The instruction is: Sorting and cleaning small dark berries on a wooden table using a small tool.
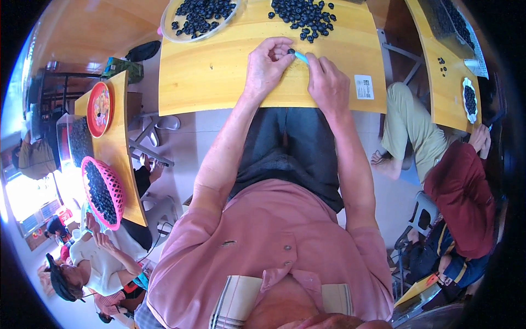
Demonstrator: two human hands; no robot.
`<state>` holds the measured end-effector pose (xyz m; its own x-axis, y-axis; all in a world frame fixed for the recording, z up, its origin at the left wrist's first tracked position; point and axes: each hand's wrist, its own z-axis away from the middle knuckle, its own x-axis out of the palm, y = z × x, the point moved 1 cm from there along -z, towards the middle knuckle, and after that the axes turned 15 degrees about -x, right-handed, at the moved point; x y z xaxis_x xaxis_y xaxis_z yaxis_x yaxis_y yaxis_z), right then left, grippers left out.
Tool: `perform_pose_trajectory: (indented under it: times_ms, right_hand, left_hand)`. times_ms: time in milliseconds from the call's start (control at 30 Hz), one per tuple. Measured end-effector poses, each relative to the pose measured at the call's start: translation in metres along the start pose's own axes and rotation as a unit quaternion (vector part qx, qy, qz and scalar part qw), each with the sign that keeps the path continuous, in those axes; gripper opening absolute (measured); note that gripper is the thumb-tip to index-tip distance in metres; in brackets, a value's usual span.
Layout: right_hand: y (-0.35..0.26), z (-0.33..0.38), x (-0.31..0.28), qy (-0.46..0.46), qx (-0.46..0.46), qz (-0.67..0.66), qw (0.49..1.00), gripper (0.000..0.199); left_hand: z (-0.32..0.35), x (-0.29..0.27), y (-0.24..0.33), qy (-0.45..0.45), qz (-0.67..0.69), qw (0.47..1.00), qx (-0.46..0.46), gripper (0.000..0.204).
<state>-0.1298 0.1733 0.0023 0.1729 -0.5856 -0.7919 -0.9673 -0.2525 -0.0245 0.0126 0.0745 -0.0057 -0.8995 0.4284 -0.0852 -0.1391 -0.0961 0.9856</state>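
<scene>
Over the yellow wooden table (203,82), my left hand (264,67) is closed, with a small black bead-like piece (291,51) pinched at its fingertips. My right hand (330,85) grips a slim tool with a light blue handle (301,56). The tool's end meets the black piece, and its tip is too small to make out. Just beyond my hands lies a loose pile of similar black pieces (307,16). At the far left of the table, a clear round plastic tub (189,40) holds many more.
A white label (364,86) is on the table at right. On the left table stand a red round tray (98,109) and a pink basket (116,189) of black pieces, with a person beside it. Another person sits at the right table by a white dish (466,82).
</scene>
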Motion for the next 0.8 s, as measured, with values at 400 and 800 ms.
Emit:
perform_pose_trajectory:
  times_ms: [400, 800]
  right_hand:
    - [0.002, 0.002, 0.003, 0.028, -0.002, -0.016, 0.999, 0.03]
    - [0.006, -0.009, 0.0, -0.034, 0.051, 0.03, 0.998, 0.021]
  left_hand:
    - [0.0, -0.001, -0.001, -0.001, 0.06, 0.998, -0.001, 0.034]
    - [0.0, -0.009, 0.004, 0.01, 0.116, 0.993, 0.005, 0.031]
